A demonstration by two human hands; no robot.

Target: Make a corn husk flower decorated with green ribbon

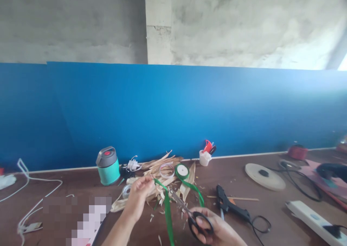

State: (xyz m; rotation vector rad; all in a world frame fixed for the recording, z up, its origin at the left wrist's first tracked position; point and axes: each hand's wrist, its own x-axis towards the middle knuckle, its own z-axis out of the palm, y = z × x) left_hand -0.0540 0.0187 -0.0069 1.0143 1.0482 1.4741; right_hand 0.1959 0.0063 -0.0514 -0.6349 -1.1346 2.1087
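My left hand point(139, 197) is raised over the brown table point(238, 177), fingers pinched on a green ribbon point(168, 211) that hangs down from it. The ribbon also runs back to a green spool point(181, 171) lying on a pile of dried husk strips point(158, 166). My right hand point(214, 229) grips black-handled scissors point(189, 213), whose blades point up and left toward the ribbon close to my left fingers. Small husk scraps lie under both hands.
A teal jar with a grey lid point(107, 166) stands at the left, a white cup of tools point(205, 156) at the back. A black glue gun point(230, 206) with its cord lies right of my hands. A round disc point(265, 176), a power strip point(314, 220) and white cables point(32, 188) lie around.
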